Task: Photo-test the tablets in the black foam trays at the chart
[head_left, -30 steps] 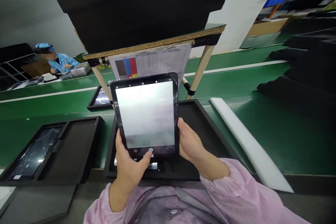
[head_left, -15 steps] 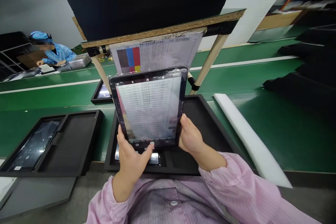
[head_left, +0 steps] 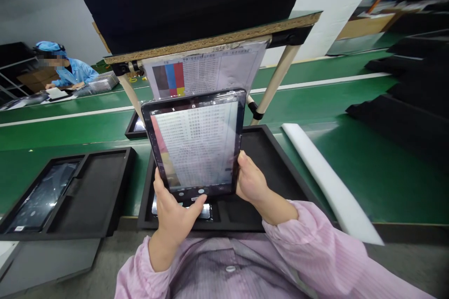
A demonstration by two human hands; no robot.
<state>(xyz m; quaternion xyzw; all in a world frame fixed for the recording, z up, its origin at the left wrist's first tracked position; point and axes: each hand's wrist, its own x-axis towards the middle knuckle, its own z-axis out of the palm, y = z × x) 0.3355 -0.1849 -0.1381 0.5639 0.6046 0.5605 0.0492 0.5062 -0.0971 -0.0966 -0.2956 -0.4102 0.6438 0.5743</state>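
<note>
Left tray [head_left: 93, 191]: near-left on the bench [head_left: 354, 182], its front apparently past the near edge; a boxed tablet [head_left: 45, 191] lies in its left compartment. A bump could tip it.
Co-worker [head_left: 75, 72]: blue cap and coat, far-left end of the bench, well apart.
Rear tray [head_left: 134, 137]: behind the left tray, partly hidden.
Left hand [head_left: 175, 222]: gripping the lower-left corner of the tablet [head_left: 196, 145], fingers mostly hidden behind. Thumb just below the round on-screen button; contact, can't tell. A stray thumb could trigger a control.
Tablet: in both hands above the mid tray [head_left: 280, 177], leaning back, below and in front of the chart [head_left: 201, 74]. Screen shows the chart's text, a bit soft; hand shake or tilt would blur or skew it.
Mid tray: bench's near edge, middle; shiny item [head_left: 206, 213] in its near-left corner, partly hidden. A dropped tablet would probably land here, maybe on that.
Right hand [head_left: 253, 182]: gripping the tablet's lower right edge, thumb along the side. Glossy film looks slippery; a loose grip could let it slide.
Foam strip [head_left: 326, 177]: right of the mid tray, near end past the bench's near edge; right sleeve could snag it.
Black sheets [head_left: 403, 107]: right side of the bench.
</note>
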